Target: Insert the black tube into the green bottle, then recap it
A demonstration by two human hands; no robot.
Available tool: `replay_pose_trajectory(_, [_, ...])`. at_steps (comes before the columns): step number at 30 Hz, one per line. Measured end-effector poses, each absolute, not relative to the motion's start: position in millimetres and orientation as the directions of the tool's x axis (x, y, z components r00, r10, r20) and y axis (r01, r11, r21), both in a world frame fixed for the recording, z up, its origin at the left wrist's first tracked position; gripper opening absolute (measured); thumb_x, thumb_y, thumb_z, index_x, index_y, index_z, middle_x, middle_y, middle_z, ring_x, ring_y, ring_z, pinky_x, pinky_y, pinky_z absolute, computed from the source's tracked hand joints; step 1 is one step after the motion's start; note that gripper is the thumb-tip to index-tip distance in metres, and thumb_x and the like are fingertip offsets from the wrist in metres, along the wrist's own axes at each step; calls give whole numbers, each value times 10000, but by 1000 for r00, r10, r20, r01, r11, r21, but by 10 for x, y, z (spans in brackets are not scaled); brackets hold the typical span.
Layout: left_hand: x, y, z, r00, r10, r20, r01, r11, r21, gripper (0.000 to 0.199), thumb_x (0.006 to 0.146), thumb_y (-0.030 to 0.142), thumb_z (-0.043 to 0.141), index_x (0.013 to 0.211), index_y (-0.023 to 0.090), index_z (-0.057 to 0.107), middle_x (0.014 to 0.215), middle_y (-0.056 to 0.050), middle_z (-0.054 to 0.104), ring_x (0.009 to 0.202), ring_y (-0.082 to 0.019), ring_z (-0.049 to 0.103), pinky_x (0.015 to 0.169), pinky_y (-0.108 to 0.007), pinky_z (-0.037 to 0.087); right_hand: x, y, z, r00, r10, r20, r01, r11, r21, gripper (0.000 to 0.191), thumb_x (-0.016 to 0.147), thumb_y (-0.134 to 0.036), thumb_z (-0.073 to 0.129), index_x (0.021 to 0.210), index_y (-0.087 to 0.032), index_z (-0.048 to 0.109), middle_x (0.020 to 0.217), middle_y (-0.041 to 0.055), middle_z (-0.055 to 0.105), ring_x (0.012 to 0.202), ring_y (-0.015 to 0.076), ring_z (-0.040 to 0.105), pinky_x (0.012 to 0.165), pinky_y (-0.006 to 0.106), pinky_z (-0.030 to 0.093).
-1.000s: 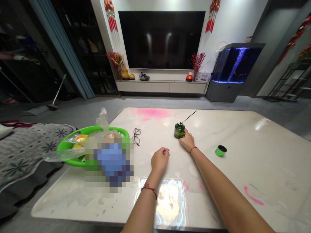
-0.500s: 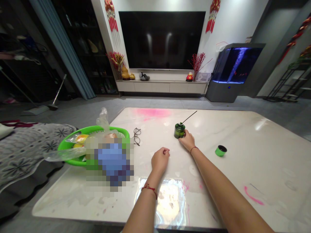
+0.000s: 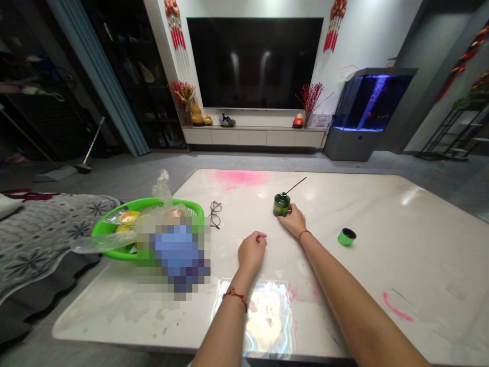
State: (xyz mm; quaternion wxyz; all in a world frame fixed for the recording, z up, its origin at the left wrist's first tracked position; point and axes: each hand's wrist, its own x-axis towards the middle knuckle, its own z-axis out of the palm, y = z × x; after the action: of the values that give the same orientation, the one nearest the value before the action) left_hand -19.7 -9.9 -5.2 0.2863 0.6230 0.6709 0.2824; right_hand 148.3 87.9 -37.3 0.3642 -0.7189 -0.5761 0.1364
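Note:
A dark green glass bottle (image 3: pixel 281 205) stands upright on the white table (image 3: pixel 382 204), with a thin black stick (image 3: pixel 297 185) leaning out of its neck to the right. My right hand (image 3: pixel 293 220) is at the bottle's lower right side, its fingers closed against the glass. Curled and resting on the table nearer to me, my left hand (image 3: pixel 252 251) has nothing visible in it. To the right of my right forearm sits a green cap (image 3: pixel 347 237) with a black inside.
Folding glasses (image 3: pixel 215 214) lie left of the bottle. At the left, a green basket (image 3: pixel 100 244) holds wrapped items and plastic bags, beside a blurred blue thing (image 3: pixel 179 252). A patterned sofa cover (image 3: pixel 34 229) borders the table's left side.
The stick's tip has dropped slightly and shifted left, and my right hand has moved a little at the bottle. My left hand has stayed in place.

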Motion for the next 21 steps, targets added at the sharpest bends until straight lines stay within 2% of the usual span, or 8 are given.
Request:
replay_pose_trajectory(7, [-193,-102,-46,-65,998,-26,665,63,744,247,788,228,415,902,242,633,832,11,694,755,-143,609,589,-224,384,1476,867,-360,283,918,276,777,-51,-627,547,574,-405,634,1065,-201,504,1008,57,606,936,217,551,788,305,396])
replay_pose_trajectory(14, [-189,-108,-31,-70,997,-21,671,63,739,257,791,226,404,917,246,626,823,14,692,761,-147,605,596,-230,381,1466,862,-332,269,925,267,816,-72,-574,535,565,-482,626,1006,-189,555,971,71,601,910,223,558,775,299,393])
replay_pose_trajectory(17, [-187,-106,-33,-72,997,-20,675,64,735,257,789,227,403,918,249,624,826,13,691,759,-147,602,595,-231,379,1461,855,-325,280,924,260,805,-78,-589,550,566,-469,630,1029,-189,538,999,74,599,933,225,552,791,304,390])
replay_pose_trajectory(21, [-185,-102,-41,-76,997,-16,680,64,730,254,785,232,408,916,249,625,810,10,691,749,-148,603,587,-231,374,1469,858,-335,276,931,240,780,-70,-622,540,589,-370,619,1093,-224,489,1034,49,608,969,221,545,819,318,385])
